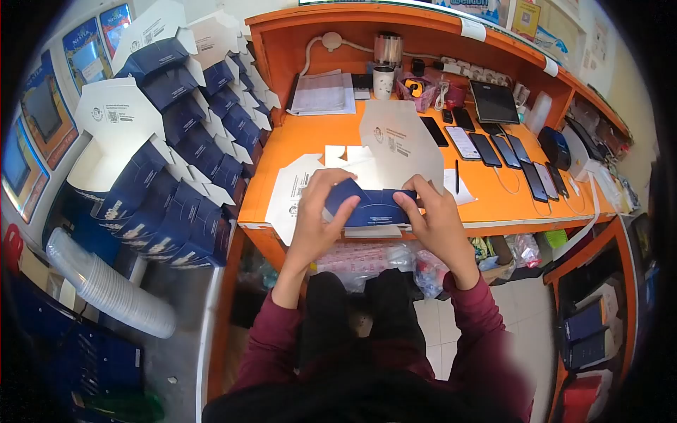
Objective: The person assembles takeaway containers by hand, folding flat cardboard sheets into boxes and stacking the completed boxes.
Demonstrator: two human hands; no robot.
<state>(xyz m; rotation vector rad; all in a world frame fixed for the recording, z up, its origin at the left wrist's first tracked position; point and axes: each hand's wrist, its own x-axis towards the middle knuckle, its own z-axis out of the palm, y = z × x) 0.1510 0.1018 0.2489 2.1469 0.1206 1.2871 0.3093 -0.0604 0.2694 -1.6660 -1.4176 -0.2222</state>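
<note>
A partly folded dark blue carton [381,209] with a pale inside stands at the front edge of the orange desk [282,134], its large white lid flap [403,141] raised toward the back. My left hand [321,208] grips the carton's left corner, thumb on the blue front panel and fingers behind it. At the right corner, my right hand [434,215] pinches the same panel between thumb and fingers. Flat carton blanks [285,197], white side up, lie under and left of my left hand.
Nested blue cartons [176,127] rise in tall stacks at the left, beside clear plastic cups [120,289]. Several phones [485,149] and a tablet [493,102] lie on the desk's right side. A pen [457,176], papers [323,93] and a cup [383,82] are also there.
</note>
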